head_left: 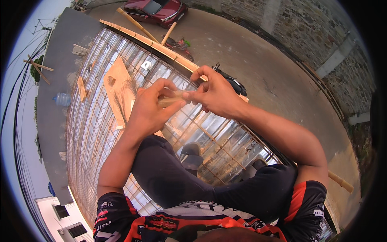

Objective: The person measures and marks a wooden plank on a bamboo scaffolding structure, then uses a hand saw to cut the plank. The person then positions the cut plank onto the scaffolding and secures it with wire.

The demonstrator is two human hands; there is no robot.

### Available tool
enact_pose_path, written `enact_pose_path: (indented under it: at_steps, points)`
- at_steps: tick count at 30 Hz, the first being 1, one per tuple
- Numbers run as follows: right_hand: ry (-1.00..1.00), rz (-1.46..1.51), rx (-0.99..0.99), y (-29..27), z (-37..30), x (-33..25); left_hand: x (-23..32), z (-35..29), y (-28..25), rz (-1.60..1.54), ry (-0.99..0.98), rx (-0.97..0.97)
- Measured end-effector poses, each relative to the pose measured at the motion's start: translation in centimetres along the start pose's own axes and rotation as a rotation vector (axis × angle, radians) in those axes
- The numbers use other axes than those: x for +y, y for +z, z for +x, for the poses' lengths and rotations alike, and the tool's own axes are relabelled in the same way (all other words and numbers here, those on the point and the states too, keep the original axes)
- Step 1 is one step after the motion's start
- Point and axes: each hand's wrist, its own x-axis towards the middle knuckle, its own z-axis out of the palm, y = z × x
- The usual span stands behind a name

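Observation:
Both hands are raised in front of me, close together above a rebar grid (96, 92). My left hand (151, 105) has its fingers curled round a small, pale tan piece (171, 100), partly hidden in the palm; its kind is unclear. Close by on the right, my right hand (217, 93) pinches thumb and fingers together at the far end of that piece, where something whitish and blurred shows. Left of my left hand lies a plywood board (113, 82), carrying a bundle of thin dark wires (125, 97) and a small wooden block (111, 80).
I sit low over the grid, knees bent, shoes (191, 155) on it. A timber edge board (161, 50) borders a drop to a paved yard with a red car (156, 11) and motorbikes (231, 82). A blue water jug (62, 99) and wood piece (82, 89) lie left.

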Motion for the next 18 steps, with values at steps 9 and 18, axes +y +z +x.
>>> enact_pose_path:
  at_steps: [9, 18]
  points:
    - [-0.882, -0.909, -0.010, -2.6, -1.0, 0.3, -0.7, 0.7, 1.4, -0.106, 0.111, 0.090]
    - [0.065, -0.482, -0.402, -4.6, -2.3, -3.1, 2.5, -0.5, 2.6, 0.409, 0.314, 0.042]
